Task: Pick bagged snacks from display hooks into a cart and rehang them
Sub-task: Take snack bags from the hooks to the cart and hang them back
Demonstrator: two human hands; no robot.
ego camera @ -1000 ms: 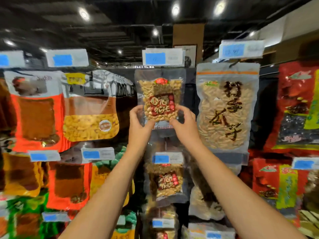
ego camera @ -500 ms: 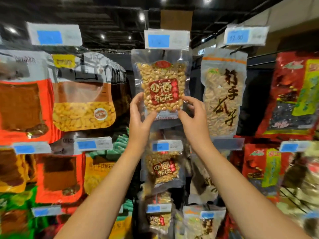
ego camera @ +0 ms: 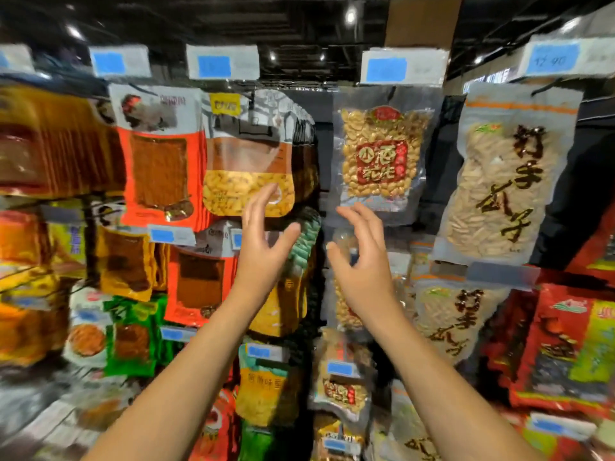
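High on the display, under a blue-and-white price tag [ego camera: 404, 66], the clear peanut bag [ego camera: 381, 154] is seen hanging flat from the top hook row, between a yellow-and-orange snack bag [ego camera: 248, 168] on its left and a tall seed bag [ego camera: 506, 181] on its right. Its hook is not made out clearly. The bag is judged to be light to moderate in weight, with a tight, lumpy fill that would keep the middle fairly stiff, while the plastic film is likely slick and the flat sealed margins floppy. A hold at the lower corners or along both side edges is judged best, so that the hanging hole at the top can be steered.

The left hand [ego camera: 263, 254] is raised with fingers spread and relaxed; nothing is held. The right hand [ego camera: 364, 261] is loosely curled just below the bag's bottom edge, apparently apart from it, and is also empty.
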